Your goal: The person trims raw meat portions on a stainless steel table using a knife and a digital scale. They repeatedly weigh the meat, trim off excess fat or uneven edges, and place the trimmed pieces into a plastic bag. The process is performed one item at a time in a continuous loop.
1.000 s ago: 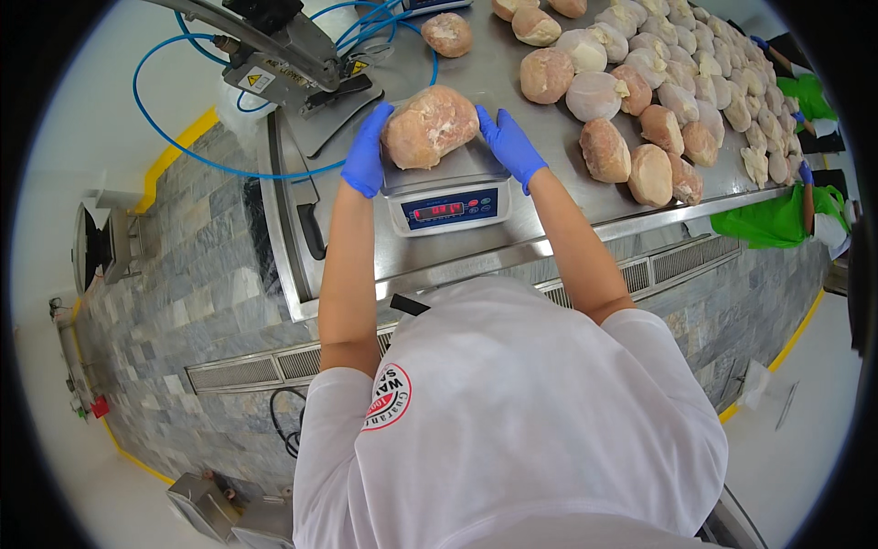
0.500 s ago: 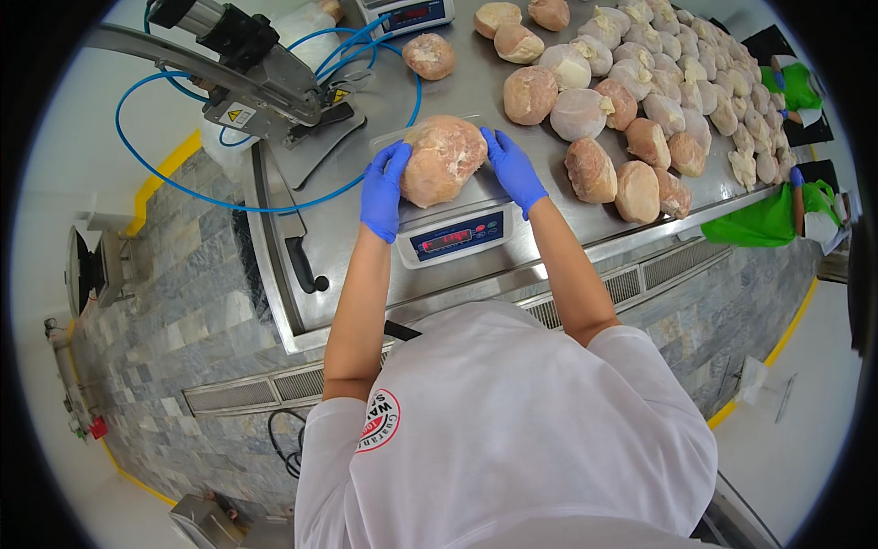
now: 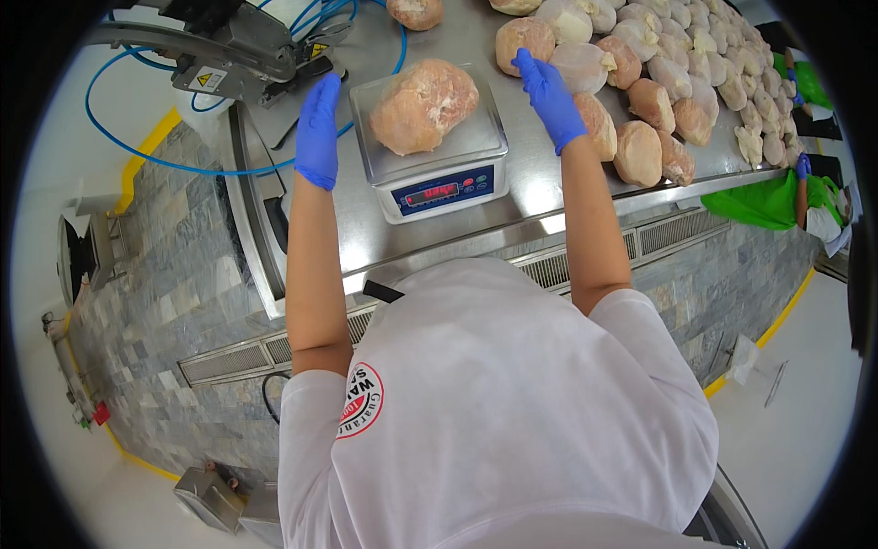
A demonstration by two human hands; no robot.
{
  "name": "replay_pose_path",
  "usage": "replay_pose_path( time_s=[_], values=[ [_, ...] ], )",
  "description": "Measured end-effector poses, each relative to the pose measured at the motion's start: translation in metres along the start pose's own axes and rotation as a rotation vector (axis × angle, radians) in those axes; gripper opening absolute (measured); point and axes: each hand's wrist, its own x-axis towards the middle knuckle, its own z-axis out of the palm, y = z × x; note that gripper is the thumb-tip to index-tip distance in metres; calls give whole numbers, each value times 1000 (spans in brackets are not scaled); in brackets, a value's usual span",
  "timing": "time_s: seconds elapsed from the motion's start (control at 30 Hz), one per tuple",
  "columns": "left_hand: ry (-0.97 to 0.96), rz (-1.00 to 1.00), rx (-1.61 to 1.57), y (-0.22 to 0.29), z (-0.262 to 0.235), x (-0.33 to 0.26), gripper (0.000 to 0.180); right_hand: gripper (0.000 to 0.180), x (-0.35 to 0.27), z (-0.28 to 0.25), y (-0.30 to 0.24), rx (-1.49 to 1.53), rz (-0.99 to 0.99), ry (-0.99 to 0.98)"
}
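A large rounded lump of pinkish raw meat (image 3: 424, 105) rests on the metal pan of a small digital weighing scale (image 3: 494, 178), its red display lit. To the left of the scale, apart from the meat, my left hand (image 3: 318, 133) in a blue glove is open with fingers stretched out. My right hand (image 3: 551, 101), gloved in blue too, is open to the right of the scale. It holds nothing and overlaps in view the nearest of the meat lumps on that side. A dark knife handle (image 3: 277, 222) lies partly hidden by my left forearm.
Many pale meat lumps (image 3: 637, 156) cover the right of the steel table (image 3: 476, 229). A metal machine (image 3: 242, 50) with a blue hose (image 3: 192, 166) stands at the back left. One lump (image 3: 414, 11) sits behind the scale. People in green (image 3: 754, 203) work at far right.
Both hands have let go of the meat and moved apart, the left to the left, the right to the right. The meat now rests on the scale. The whole view has shifted somewhat.
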Motion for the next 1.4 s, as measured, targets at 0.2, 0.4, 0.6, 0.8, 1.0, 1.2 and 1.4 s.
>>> replay_pose_path(
  time_s=[0.2,0.4,0.6,0.8,1.0,1.2,1.4],
  values=[
    [-48,-17,-49,13,5,-6,54,65,0,-16,-31,27,-13,-39],
    [-124,-63,-18,19,9,-13,53,63,-5,-27,-42,75,-57,-34],
    [-172,-33,-120,-19,-2,-11,49,60,-9,-17,-53,180,86,-74],
    [-117,-350,-569,3,27,-55,58,55,-42,85,-103,491,231,-236],
    [-217,-57,-1139,8,-122,-77,65,53,-85,142,-241,473,-9,-651],
    [469,323,9,-45,-305,-106,62,37,-64,189,-219,395,-263,-501],
    [394,529,1496,-144,-353,-84,26,21,-55,130,-102,158,-105,6]
  ],
)
